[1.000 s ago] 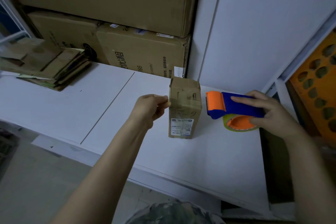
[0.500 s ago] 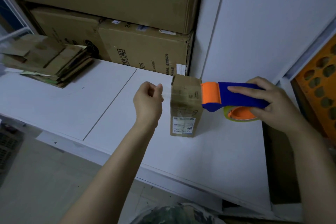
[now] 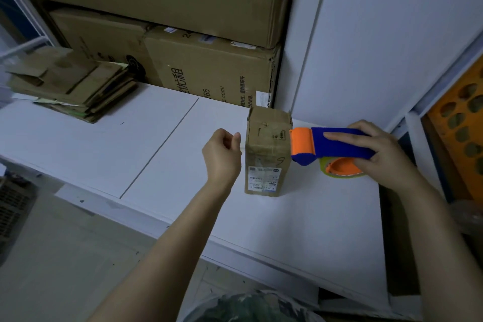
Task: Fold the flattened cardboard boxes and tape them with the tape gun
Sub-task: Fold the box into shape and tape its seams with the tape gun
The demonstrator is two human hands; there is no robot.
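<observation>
At your far left, the stack of flattened boxes (image 3: pixel 70 89) lies on the white table (image 3: pixel 104 154). Its creased brown layers are splayed unevenly, and its left end blurs in the dim light. Behind it, large cartons (image 3: pixel 209 70) are piled up. The frame cuts off their tops, and their print is only partly readable.

Your left hand (image 3: pixel 222 157) hangs just beside the left side of the small box (image 3: pixel 265 154), with its back toward the camera. The fingers are curled in and the thumb tip meets the forefinger. A faint pale line runs from there to the box, but you cannot tell whether a strip of clear tape is pinched there.

The small box stands on the table near the back panel. It is narrow, made of worn brown card, and a crease crosses it midway. Printed marks sit above the crease and a white label below it, the label's text too small to read.

The tape gun (image 3: pixel 332 146) has a smooth blue plastic body. Its orange front end touches the box's upper right edge. The yellowish tape roll (image 3: pixel 342 172) beneath it is partly hidden by your right hand (image 3: pixel 381 159). That hand grips the gun firmly, with the forefinger laid straight along the top and the other fingers wrapped round the rear.

At the far right, an orange panel (image 3: pixel 460 123) pierced with oval holes is cut off by the frame.
</observation>
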